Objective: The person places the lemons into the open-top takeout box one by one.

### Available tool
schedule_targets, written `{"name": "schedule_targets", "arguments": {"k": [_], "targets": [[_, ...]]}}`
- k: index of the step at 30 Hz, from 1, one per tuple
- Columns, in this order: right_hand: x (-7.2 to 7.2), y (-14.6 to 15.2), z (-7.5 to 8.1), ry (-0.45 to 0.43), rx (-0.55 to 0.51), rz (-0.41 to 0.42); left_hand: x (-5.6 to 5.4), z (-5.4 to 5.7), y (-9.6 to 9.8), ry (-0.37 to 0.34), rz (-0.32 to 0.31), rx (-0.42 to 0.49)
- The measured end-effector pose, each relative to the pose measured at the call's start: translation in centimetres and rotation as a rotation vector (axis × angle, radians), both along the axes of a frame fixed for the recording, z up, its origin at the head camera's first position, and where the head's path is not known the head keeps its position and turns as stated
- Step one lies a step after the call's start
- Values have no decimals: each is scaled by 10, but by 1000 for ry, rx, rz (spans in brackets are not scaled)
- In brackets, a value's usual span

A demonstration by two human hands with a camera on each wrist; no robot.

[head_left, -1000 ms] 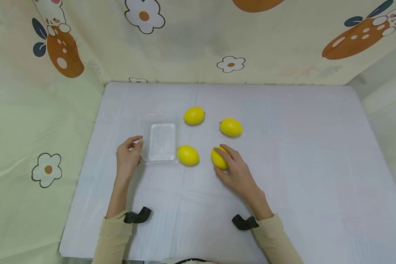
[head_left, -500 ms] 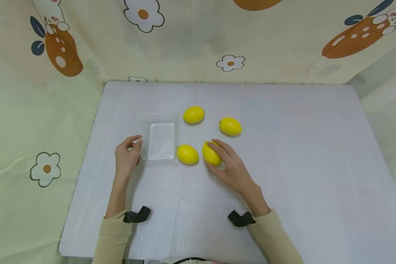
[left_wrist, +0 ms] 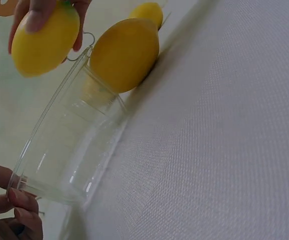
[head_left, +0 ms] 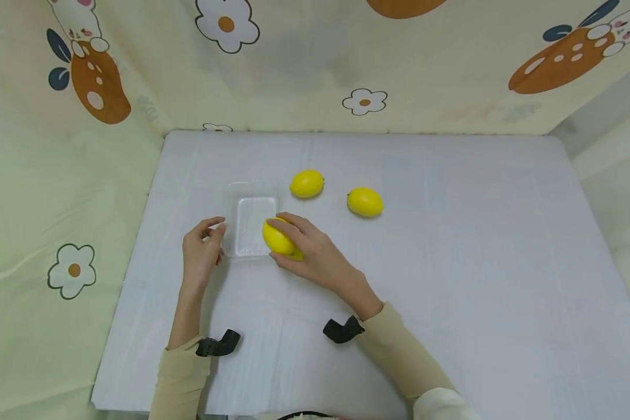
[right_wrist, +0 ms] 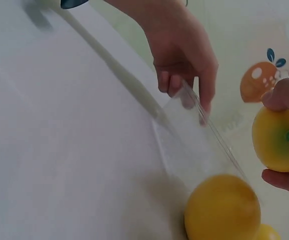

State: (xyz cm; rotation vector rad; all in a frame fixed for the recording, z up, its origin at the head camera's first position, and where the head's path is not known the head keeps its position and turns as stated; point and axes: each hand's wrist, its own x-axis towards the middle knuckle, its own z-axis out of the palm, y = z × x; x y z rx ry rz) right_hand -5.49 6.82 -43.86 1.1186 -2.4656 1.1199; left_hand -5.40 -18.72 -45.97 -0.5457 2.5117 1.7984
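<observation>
A clear plastic container (head_left: pixel 247 236) sits on the table, and my left hand (head_left: pixel 201 252) pinches its left rim between thumb and fingers, as the left wrist view shows. My right hand (head_left: pixel 319 255) grips a yellow lemon (head_left: pixel 276 235), raised above the container's right edge. In the left wrist view this lemon is apart from the rim, higher than it. A second lemon (left_wrist: pixel 125 56) lies on the table against the container's right side; from the head it is mostly hidden under the right hand. Inside the container I see no lemon.
Two more lemons lie farther back on the white-covered table (head_left: pixel 478 262): one lemon (head_left: pixel 307 184) just right of the container's far corner, another lemon (head_left: pixel 364 202) farther right. A patterned curtain (head_left: pixel 294 64) stands behind the table. Black wrist mounts (head_left: pixel 343 329) stick out from both sleeves.
My right hand has lifted its lemon off the table and carried it left, over the lemon beside the container, to the container's edge. The left hand stays on the rim.
</observation>
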Motion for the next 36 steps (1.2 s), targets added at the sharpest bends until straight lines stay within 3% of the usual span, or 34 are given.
{"name": "schedule_targets", "arguments": {"k": [4, 11, 15, 18, 25, 36], "targets": [[-8, -21, 1, -11, 33, 36, 1, 0, 0, 5, 6, -4], [-18, -56, -1, -258, 224, 67, 4, -5, -2, 2, 2, 12], [-20, -71, -8, -330, 359, 62, 6, -7, -2, -10, -5, 22], [-20, -75, -10, -335, 405, 59, 6, -7, -1, 1, -13, 26], [-21, -73, -10, -312, 386, 90, 4, -5, 0, 13, -5, 13], [-18, -65, -5, -179, 440, 27, 2, -2, 1, -5, -14, 7]]}}
